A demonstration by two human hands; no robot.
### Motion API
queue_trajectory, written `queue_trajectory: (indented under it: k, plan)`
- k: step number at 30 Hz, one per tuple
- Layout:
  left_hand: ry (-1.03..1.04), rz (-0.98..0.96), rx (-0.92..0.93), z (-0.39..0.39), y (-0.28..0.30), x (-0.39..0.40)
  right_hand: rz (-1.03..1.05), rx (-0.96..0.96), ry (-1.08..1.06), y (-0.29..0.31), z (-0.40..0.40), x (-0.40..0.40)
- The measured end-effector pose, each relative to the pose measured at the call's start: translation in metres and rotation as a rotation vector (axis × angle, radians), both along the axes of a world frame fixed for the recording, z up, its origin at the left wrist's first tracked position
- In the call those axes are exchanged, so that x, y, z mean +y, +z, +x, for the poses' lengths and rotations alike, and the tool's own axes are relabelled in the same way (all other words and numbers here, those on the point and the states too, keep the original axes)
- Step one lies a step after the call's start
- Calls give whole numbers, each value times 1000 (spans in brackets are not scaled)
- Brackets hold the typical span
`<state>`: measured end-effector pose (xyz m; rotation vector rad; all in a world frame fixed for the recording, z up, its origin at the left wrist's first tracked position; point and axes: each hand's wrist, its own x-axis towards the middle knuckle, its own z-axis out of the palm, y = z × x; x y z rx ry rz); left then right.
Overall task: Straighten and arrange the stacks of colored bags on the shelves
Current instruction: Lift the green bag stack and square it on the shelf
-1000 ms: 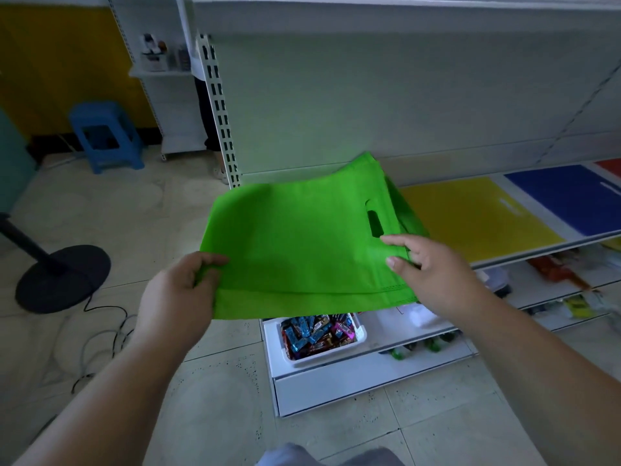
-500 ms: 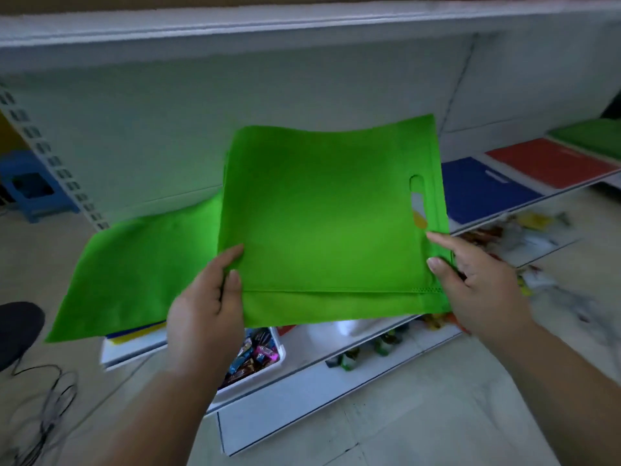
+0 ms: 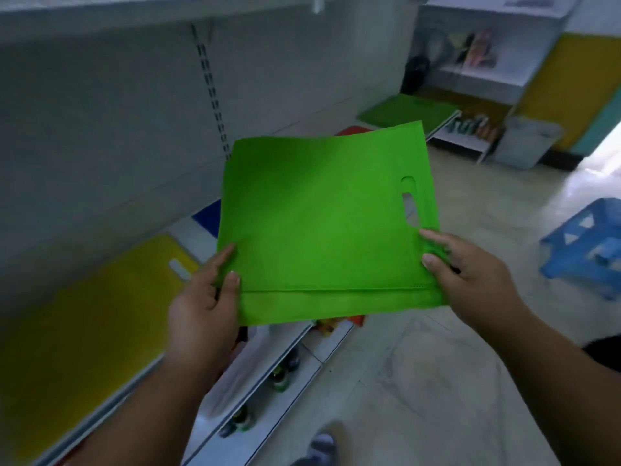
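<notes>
A bright green bag (image 3: pixel 322 223) with a cut-out handle is held flat in the air in front of the shelf. My left hand (image 3: pixel 205 304) grips its near left corner, thumb on top. My right hand (image 3: pixel 467 274) pinches its near right corner just below the handle slot. On the shelf lie a yellow stack (image 3: pixel 77 324) at the left, a blue stack (image 3: pixel 210 215) mostly hidden behind the held bag, a sliver of a red stack (image 3: pixel 353 131), and a dark green stack (image 3: pixel 406 111) at the far end.
The white shelf (image 3: pixel 111 401) runs from lower left to upper right, with bottles (image 3: pixel 280 378) on the lower tier. A blue plastic stool (image 3: pixel 588 243) stands on the tiled floor at right. A grey bin (image 3: pixel 524 142) and another shelf unit stand at the far end.
The view has swung right along the shelf and the green bag has travelled with both hands. The green stack that lay at the left is out of view; the far dark green stack is nearer.
</notes>
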<state>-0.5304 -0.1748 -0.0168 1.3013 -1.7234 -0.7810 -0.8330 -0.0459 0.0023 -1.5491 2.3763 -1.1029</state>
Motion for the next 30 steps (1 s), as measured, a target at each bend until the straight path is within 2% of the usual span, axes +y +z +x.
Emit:
queue_trajectory:
  k: [6,12,20,26,30]
  plan:
    - [-230,71,36,-163,11,-69,46,-75,-269,10,-126,-5]
    - [-313,64,50,-326,8,-107,-1,-122,-355,-11,-272,-22]
    - [-173,30,-14,-493,16,-149,65,-126,-201,3,-471,-103]
    - [-22,95,-17,-564,3,-216,88,-124,-60,-2,-563,-208]
    - [7,182,6,-612,-7,-268,106,-146,17,-16,-620,-275]
